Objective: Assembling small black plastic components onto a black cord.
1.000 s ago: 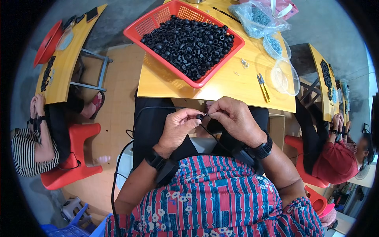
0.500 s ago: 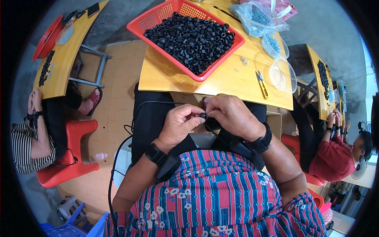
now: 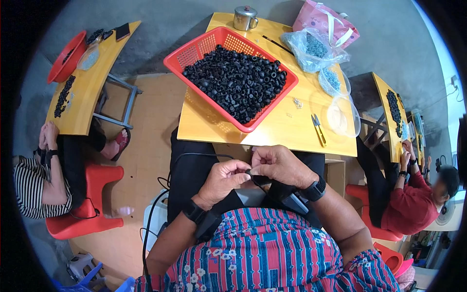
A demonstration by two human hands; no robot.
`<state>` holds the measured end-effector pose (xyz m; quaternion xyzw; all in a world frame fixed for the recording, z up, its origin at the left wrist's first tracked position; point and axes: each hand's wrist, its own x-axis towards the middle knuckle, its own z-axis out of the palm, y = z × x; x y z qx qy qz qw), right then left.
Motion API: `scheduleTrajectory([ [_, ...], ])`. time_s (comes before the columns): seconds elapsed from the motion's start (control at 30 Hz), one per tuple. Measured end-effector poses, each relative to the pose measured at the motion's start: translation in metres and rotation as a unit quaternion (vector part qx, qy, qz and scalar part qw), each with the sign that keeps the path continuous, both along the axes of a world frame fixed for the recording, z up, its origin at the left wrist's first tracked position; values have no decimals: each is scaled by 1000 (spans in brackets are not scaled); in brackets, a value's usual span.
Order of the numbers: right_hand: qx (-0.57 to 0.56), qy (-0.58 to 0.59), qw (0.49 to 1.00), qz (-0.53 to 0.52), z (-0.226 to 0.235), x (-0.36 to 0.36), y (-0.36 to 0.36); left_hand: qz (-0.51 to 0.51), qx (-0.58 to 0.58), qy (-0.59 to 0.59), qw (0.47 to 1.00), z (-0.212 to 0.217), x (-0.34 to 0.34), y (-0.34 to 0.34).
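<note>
Above my lap, just off the table's near edge, both hands meet at a small round black rubber-like part (image 3: 248, 172). My left hand (image 3: 221, 184) pinches it between thumb and fingertips. My right hand (image 3: 282, 165) is closed too, its thumb and finger pressed against the same part from the other side. Whether the right fingers also hold something tiny cannot be made out. Beyond the hands, a red perforated basket (image 3: 287, 95) stands on the yellow table (image 3: 214, 132), heaped with small black parts (image 3: 233, 80) of the same look.
Yellow-handled thread snips (image 3: 318, 130) lie near small metal bits (image 3: 297, 102) on the table. Farther right are clear plastic tubs (image 3: 343, 117) and a bag of bluish pieces (image 3: 315, 47). A lidded metal mug (image 3: 245, 18) stands at the back. Co-workers sit at tables on both sides.
The view has tipped upward, so the table and hands sit lower in the picture and the mug shows. My right fingers have closed in over the black part.
</note>
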<state>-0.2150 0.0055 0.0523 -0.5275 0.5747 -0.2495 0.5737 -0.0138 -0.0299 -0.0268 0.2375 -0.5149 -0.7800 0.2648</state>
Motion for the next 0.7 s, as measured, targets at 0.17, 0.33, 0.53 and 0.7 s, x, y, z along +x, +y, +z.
scheduleTrajectory([
  [0.17, -119, -2, 989, -84, 12, -5, -11, 10, 84, 29, 996, 6, -1, -2],
  [0.33, -373, 280, 874, -137, 42, -13, -48, 18, 85, 40, 995, -2, -2, -6],
  [0.53, -407, 364, 834, -76, 28, -18, -90, 20, 80, 44, 996, -4, -5, -10],
  [0.7, -394, 378, 832, -99, 18, -8, -107, 25, 95, 42, 994, -2, -4, -10],
])
